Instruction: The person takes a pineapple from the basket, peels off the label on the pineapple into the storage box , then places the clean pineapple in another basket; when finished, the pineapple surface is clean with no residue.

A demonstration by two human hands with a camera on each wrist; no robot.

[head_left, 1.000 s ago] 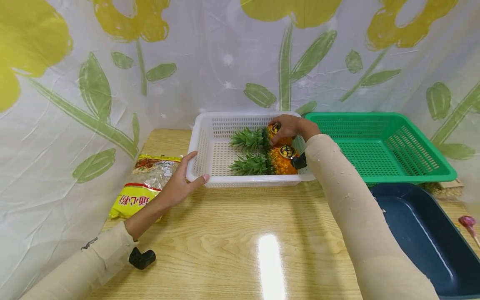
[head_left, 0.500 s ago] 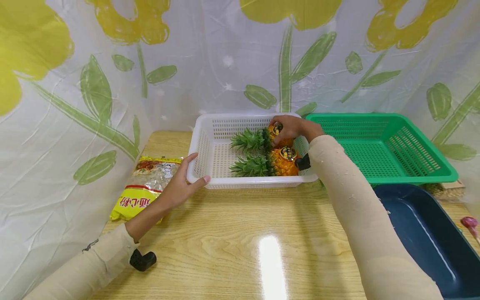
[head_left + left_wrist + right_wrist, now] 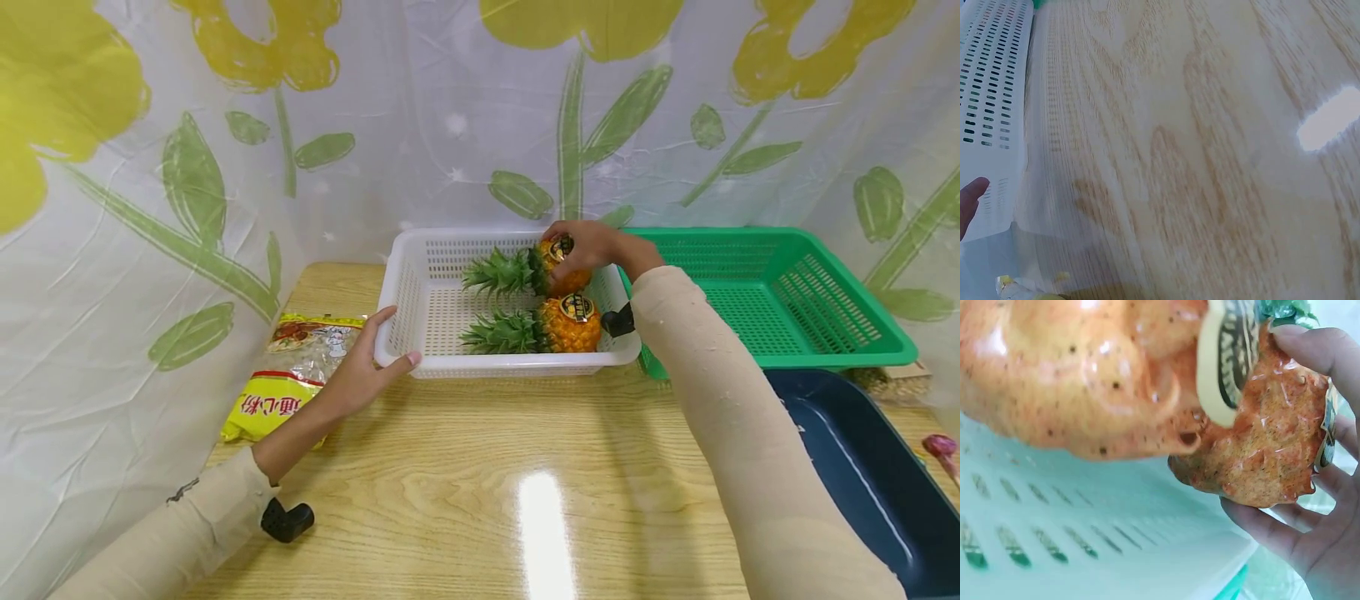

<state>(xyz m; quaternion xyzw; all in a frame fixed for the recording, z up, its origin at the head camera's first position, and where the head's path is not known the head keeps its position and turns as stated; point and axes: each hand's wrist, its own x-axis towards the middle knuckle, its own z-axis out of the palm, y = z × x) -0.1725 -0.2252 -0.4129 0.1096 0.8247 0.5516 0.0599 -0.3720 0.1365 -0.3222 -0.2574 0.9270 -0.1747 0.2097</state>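
Two orange toy-like pineapples with green leaf crowns lie side by side in a white slotted basket (image 3: 442, 321). My right hand (image 3: 596, 246) grips the far pineapple (image 3: 568, 268) from above; the right wrist view shows thumb and fingers around its body (image 3: 1266, 437). The near pineapple (image 3: 573, 323), bearing a black and gold label, lies by the basket's front wall and looms large in the right wrist view. My left hand (image 3: 360, 367) touches the basket's front left corner, thumb and fingers spread. Only one fingertip of it (image 3: 971, 194) shows in the left wrist view.
Right of the white basket stands a green basket (image 3: 757, 321), with a dark blue tray (image 3: 855, 467) before it. A yellow-labelled bag (image 3: 277, 392) lies by my left forearm. A pinkish-purple item (image 3: 939, 446) is at the far right. A patterned curtain (image 3: 420, 125) hangs behind.
My right hand has moved slightly right and up with the far pineapple, and the gap between the two pineapples has widened. My left hand stays at the basket corner.
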